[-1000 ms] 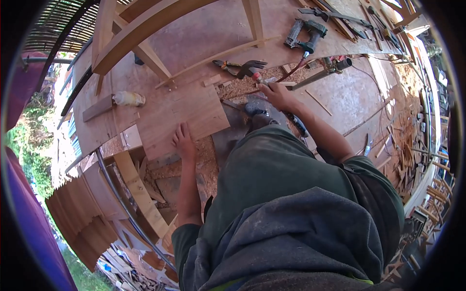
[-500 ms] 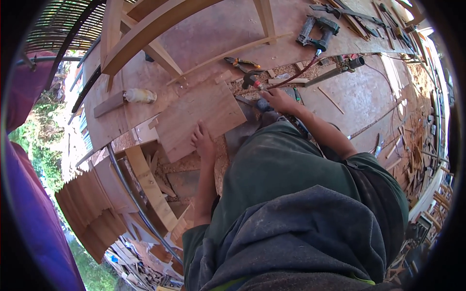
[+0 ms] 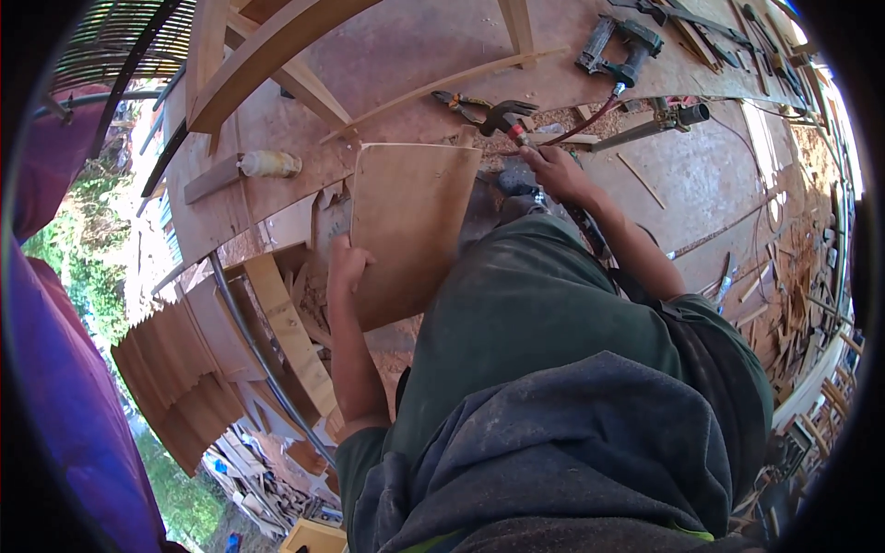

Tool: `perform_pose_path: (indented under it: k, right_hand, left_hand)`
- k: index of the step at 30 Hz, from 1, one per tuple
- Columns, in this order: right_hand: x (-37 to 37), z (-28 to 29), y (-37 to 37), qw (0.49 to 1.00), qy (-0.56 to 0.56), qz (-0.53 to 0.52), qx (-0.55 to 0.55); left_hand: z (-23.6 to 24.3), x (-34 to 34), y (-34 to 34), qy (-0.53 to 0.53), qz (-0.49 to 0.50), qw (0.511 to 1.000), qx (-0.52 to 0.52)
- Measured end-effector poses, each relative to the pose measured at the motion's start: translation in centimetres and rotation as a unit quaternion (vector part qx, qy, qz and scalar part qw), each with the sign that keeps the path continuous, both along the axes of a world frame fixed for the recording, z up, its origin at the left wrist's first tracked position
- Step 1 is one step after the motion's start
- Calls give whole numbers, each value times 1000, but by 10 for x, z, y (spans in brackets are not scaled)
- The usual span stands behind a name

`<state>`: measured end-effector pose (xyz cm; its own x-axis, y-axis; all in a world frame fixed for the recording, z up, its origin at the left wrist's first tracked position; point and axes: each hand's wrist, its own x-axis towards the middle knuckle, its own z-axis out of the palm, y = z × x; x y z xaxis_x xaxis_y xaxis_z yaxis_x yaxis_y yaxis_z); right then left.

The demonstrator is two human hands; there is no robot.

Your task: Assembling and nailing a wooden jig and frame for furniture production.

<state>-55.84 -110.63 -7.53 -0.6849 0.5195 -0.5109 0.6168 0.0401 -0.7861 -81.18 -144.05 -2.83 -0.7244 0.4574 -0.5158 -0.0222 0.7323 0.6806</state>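
Observation:
My left hand (image 3: 348, 264) grips the left edge of a rectangular plywood board (image 3: 410, 221), its thumb lying over the face. The board is tilted up in front of my legs, its far edge raised. My right hand (image 3: 556, 173) is closed around the handle of a claw hammer (image 3: 506, 120), just beyond the board's far right corner. The hammer's dark head points away from me, with a red band below it. Pliers (image 3: 458, 104) with orange-black handles lie beside the hammer head.
A curved wooden frame (image 3: 277, 55) stands at the far left, near a pale bottle (image 3: 270, 164). A nail gun (image 3: 621, 51) with a red hose lies at the far right, beyond a metal clamp (image 3: 659, 123). Wood offcuts and shavings litter the floor.
The plywood board, flat before under my open left hand, has been lifted and turned upright. My left hand has shifted left onto its edge. The hammer has moved slightly right.

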Motion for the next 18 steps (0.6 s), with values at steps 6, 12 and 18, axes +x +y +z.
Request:
perform_pose_path:
  k: [6,12,18]
  right_hand:
    - [-13,15,0,997,30,-23,-70]
    - [-43,-14,-1,990,45,-20,-135]
    - [-64,-15,-8,991,113,17,65]
  left_hand:
    - [-79,-58,-53,-34,104,989,101]
    - [-137,-90,-41,-17,57,997,44]
    - [-169,-82,-29,15,131,991,19]
